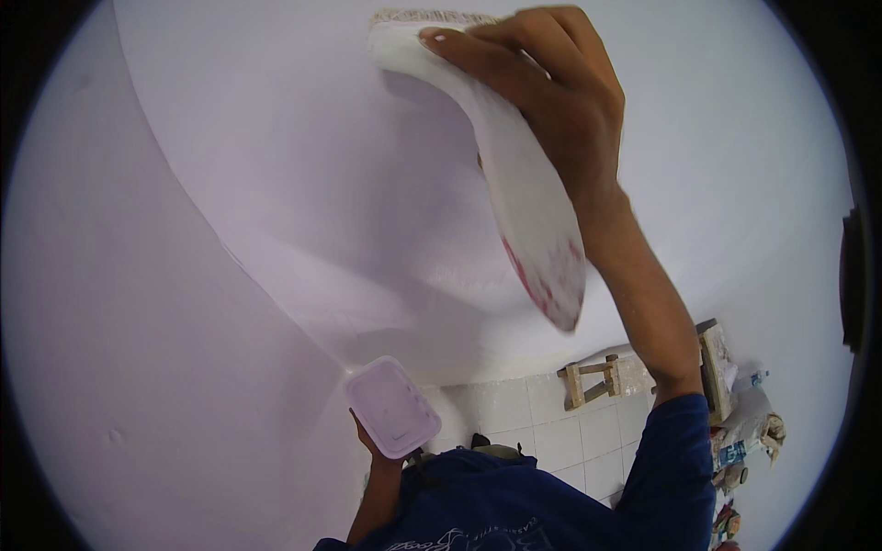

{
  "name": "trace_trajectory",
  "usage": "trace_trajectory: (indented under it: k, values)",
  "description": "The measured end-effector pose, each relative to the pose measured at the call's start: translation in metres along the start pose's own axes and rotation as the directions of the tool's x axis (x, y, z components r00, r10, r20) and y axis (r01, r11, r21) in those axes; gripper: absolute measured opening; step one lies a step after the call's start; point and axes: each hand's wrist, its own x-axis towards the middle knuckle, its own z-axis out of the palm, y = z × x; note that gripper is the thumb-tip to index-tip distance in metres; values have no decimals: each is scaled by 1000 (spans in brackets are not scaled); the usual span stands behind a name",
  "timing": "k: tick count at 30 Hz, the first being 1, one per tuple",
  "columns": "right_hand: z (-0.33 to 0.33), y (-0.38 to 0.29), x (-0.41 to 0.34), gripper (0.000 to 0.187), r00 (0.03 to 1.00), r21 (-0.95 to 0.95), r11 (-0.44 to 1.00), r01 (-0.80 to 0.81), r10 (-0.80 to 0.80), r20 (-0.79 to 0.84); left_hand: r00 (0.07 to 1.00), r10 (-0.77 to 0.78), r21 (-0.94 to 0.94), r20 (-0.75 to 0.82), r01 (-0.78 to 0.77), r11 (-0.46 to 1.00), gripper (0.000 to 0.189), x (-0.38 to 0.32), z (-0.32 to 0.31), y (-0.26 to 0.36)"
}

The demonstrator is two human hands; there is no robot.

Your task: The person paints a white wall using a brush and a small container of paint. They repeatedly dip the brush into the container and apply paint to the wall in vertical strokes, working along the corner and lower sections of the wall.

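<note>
My right hand (575,96) is raised and grips a wide paintbrush (534,200) close to its head. White paint coats the curved handle, and red patches show towards its pointed end. Short pale bristles (427,15) face the top of the picture, against the pale lilac wall (310,138); whether they touch it I cannot tell. Lower down, my left hand (365,439) supports a lilac plastic tub (393,406) from beneath and the side. The tub tilts, and a thin lilac layer lines its inside. Most of the left fingers are hidden behind it.
A wall corner (238,258) runs down the left. On the tiled floor (555,430) stands a small wooden stool (589,379). Beside my right arm are a paint-spattered board-like object (716,372), a crumpled sack (747,441) and a plastic bottle (758,377).
</note>
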Motion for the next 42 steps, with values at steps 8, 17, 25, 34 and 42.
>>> trace_trajectory:
  k: [8, 17, 25, 34, 42]
  values:
    - [-12, -102, -166, 42, 803, 31, 956, -292, 228, 551, 998, 59, 50, 0, -59, 997, 71, -10, 6, 6]
    - [-3, -215, -338, 37, 732, 145, 852, -503, 331, 596, 981, 90, 46, -172, -83, 995, 71, -31, -11, 16]
    - [-3, -130, -264, 48, 862, 96, 881, -464, 424, 277, 985, 73, -5, -154, -75, 997, 73, -20, -16, 10]
    - [11, -235, -380, 35, 714, 141, 789, -598, 444, 541, 985, 106, 61, -134, -99, 993, 73, -17, -23, 11]
    - [-10, -144, -307, 46, 787, 12, 810, -586, 565, 246, 989, 86, 62, -123, -79, 995, 75, -28, -15, 8]
